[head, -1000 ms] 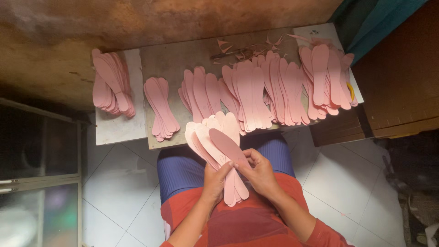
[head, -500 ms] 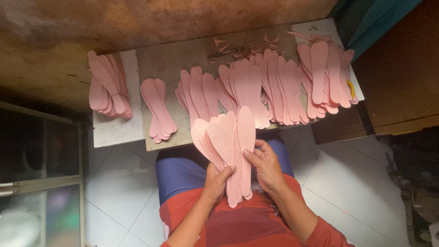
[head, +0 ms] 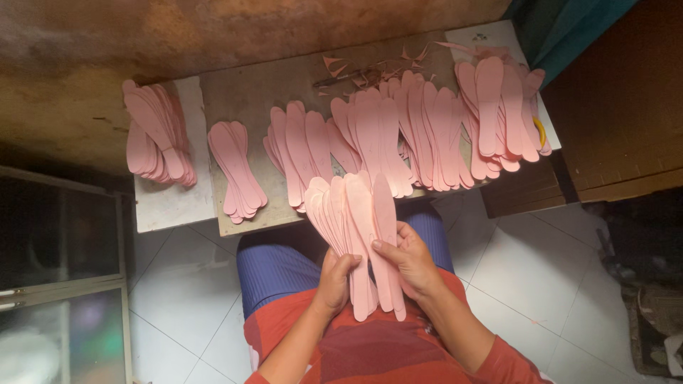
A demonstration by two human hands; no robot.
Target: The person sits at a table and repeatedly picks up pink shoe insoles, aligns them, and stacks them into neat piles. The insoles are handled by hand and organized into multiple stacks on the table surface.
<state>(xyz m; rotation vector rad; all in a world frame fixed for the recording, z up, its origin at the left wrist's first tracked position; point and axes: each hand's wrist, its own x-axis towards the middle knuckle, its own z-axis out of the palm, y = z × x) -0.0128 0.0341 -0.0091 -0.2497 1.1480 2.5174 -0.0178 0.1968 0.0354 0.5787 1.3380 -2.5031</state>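
A fanned stack of pink shoe insoles [head: 353, 217] is held upright over my lap in both hands. My left hand [head: 336, 279] grips the lower part of the stack from the left. My right hand [head: 410, 257] holds the right side, its thumb pressed across the front insole. Just beyond them, a low board table [head: 249, 96] carries several more piles of pink insoles [head: 398, 131]. A small pile [head: 237, 171] lies at the table's left part, and a further pile [head: 155, 135] rests on a white slab.
Pink offcut scraps [head: 370, 67] lie at the table's far edge. A white slab [head: 171, 203] adjoins the table on the left, a dark glass-fronted cabinet [head: 60, 284] stands lower left, and a brown wooden panel [head: 619, 114] is on the right. White floor tiles surround my legs.
The stack in my hands has been squared from a loose spread with one insole lying across into an upright fan. My right thumb now lies across the front insole.
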